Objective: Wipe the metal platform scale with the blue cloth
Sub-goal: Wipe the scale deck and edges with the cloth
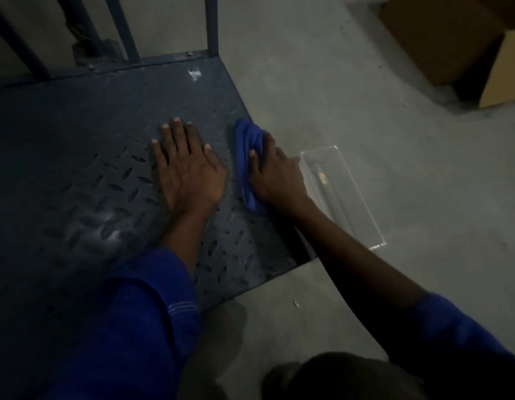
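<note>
The metal platform scale (77,145) is a dark plate with a raised diamond tread, filling the left half of the head view. My left hand (187,166) lies flat on it, palm down, fingers spread, holding nothing. My right hand (275,174) grips the bunched blue cloth (247,151) and presses it on the plate close to its right edge. Part of the cloth is hidden under that hand. A white smear (194,73) shows near the plate's far right corner.
Dark metal uprights (211,24) rise from the scale's far edge. A clear plastic tray (342,194) lies on the concrete floor just right of the plate, beside my right wrist. Cardboard boxes (452,39) stand at the far right. My knee (337,376) is at the bottom.
</note>
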The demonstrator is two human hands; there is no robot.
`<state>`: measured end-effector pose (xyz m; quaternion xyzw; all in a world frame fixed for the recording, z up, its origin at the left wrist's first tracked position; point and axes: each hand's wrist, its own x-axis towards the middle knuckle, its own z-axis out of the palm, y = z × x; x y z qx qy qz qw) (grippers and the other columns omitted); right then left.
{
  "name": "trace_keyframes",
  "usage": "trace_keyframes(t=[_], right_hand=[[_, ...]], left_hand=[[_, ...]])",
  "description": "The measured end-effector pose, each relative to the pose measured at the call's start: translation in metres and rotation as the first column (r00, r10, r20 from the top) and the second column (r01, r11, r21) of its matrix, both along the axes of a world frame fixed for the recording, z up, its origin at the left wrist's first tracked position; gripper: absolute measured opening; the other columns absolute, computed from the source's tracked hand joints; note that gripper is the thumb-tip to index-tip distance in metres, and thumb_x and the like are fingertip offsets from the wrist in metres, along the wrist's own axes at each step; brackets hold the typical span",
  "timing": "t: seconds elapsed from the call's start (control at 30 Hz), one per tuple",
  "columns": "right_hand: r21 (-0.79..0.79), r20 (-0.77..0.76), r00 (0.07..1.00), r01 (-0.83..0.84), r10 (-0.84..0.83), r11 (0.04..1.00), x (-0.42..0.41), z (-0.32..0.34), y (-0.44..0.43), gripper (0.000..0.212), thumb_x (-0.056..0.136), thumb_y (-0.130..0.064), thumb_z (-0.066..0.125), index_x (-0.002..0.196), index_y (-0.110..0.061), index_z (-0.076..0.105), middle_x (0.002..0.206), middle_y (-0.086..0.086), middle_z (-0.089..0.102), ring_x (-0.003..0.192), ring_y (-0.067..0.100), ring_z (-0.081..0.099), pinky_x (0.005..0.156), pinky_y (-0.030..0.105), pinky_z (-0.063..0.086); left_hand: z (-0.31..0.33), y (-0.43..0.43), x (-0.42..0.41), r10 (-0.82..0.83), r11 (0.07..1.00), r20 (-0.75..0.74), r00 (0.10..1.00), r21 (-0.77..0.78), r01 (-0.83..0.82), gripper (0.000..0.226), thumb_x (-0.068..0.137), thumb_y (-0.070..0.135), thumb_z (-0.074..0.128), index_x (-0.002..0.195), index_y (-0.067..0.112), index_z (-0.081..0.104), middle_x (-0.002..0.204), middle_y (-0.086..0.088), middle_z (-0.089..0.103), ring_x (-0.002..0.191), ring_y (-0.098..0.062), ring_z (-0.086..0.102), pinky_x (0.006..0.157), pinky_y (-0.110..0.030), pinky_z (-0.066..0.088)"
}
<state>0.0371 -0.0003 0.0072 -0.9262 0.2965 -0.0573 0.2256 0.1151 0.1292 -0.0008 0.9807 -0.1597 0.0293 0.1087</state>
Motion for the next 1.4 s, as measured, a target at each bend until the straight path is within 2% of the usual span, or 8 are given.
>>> trace_keyframes(t=[0.13, 0.23, 0.43, 0.67, 0.8, 0.93, 1.17, 1.4], right_hand=[[0.097, -0.032, 0.999, -0.002, 0.005, 0.995, 0.043, 0.009, -0.009, 0.055, 0.11, -0.042, 0.037, 0.157, -0.014, 0.03, 0.138, 0.028, 0.06, 0.12, 0.052, 0.06, 0.099, 0.049, 0.045], [0.066, -0.03, 0.998, -0.044, 0.046, 0.997, 0.012, 0.01, -0.002, 0.061, 0.111, -0.044, 0.035, 0.165, -0.02, 0.02, 0.146, 0.026, 0.054, 0.124, 0.05, 0.058, 0.101, 0.05, 0.044], [0.002, -0.008, 0.995, -0.101, 0.101, 0.995, -0.1, -0.001, 0.011, 0.064, 0.111, -0.046, 0.036, 0.168, -0.027, 0.011, 0.147, 0.023, 0.054, 0.11, 0.049, 0.064, 0.083, 0.05, 0.05], [0.047, -0.022, 0.999, -0.036, 0.037, 0.998, -0.018, 0.003, -0.004, 0.059, 0.113, -0.041, 0.034, 0.164, -0.015, 0.023, 0.139, 0.03, 0.06, 0.12, 0.05, 0.061, 0.1, 0.049, 0.046], [-0.067, -0.035, 0.995, -0.092, 0.09, 0.994, -0.084, 0.007, 0.014, 0.06, 0.113, -0.04, 0.034, 0.166, -0.016, 0.019, 0.15, 0.025, 0.052, 0.117, 0.048, 0.063, 0.089, 0.049, 0.05], [-0.117, -0.051, 0.997, -0.064, 0.059, 0.991, -0.129, 0.002, 0.025, 0.063, 0.112, -0.046, 0.032, 0.168, -0.024, 0.012, 0.146, 0.022, 0.053, 0.103, 0.049, 0.066, 0.075, 0.044, 0.047], [-0.017, -0.028, 0.999, -0.038, 0.038, 0.999, -0.039, 0.004, 0.005, 0.062, 0.112, -0.047, 0.032, 0.167, -0.024, 0.015, 0.148, 0.027, 0.051, 0.123, 0.051, 0.058, 0.102, 0.051, 0.045], [-0.164, -0.04, 0.992, -0.122, 0.117, 0.979, -0.118, 0.0, 0.025, 0.062, 0.111, -0.05, 0.032, 0.167, -0.034, 0.011, 0.159, 0.02, 0.038, 0.1, 0.05, 0.065, 0.078, 0.048, 0.052]], left_hand=[[0.001, 0.013, -0.039, -0.018, 1.0, -0.007, 1.0, 0.024, 0.018, 0.064, 0.112, 0.038, 0.017, 0.167, 0.007, 0.018, 0.176, -0.013, 0.011, 0.163, -0.033, 0.007, 0.132, -0.055, 0.004], [-0.001, 0.027, -0.066, -0.043, 0.998, 0.0, 0.999, 0.04, 0.043, 0.065, 0.111, 0.041, 0.014, 0.168, 0.009, 0.018, 0.176, -0.013, 0.011, 0.163, -0.032, 0.007, 0.132, -0.055, 0.005], [-0.009, 0.045, -0.105, -0.032, 0.999, 0.058, 0.998, -0.015, 0.033, 0.067, 0.11, 0.044, 0.016, 0.166, 0.007, 0.024, 0.174, -0.014, 0.019, 0.163, -0.032, 0.013, 0.131, -0.056, 0.01], [-0.008, 0.048, -0.117, -0.023, 1.0, 0.045, 0.999, -0.009, 0.024, 0.069, 0.109, 0.044, 0.015, 0.166, 0.008, 0.023, 0.175, -0.013, 0.019, 0.163, -0.031, 0.012, 0.132, -0.055, 0.008], [-0.009, 0.056, -0.138, -0.016, 1.0, 0.056, 0.998, 0.0, 0.016, 0.069, 0.11, 0.045, 0.016, 0.167, 0.008, 0.021, 0.175, -0.013, 0.017, 0.163, -0.03, 0.012, 0.131, -0.055, 0.01], [-0.01, 0.058, -0.151, -0.013, 1.0, 0.078, 0.997, 0.009, 0.012, 0.068, 0.111, 0.044, 0.017, 0.166, 0.005, 0.02, 0.175, -0.015, 0.016, 0.163, -0.031, 0.01, 0.131, -0.055, 0.011], [-0.01, 0.058, -0.151, -0.015, 1.0, 0.08, 0.997, -0.001, 0.015, 0.07, 0.108, 0.044, 0.017, 0.166, 0.005, 0.024, 0.174, -0.016, 0.02, 0.163, -0.032, 0.013, 0.131, -0.056, 0.009], [-0.008, 0.062, -0.158, -0.049, 0.997, 0.069, 0.996, 0.06, 0.045, 0.069, 0.11, 0.046, 0.017, 0.167, 0.007, 0.017, 0.175, -0.016, 0.012, 0.163, -0.032, 0.009, 0.131, -0.056, 0.01]])
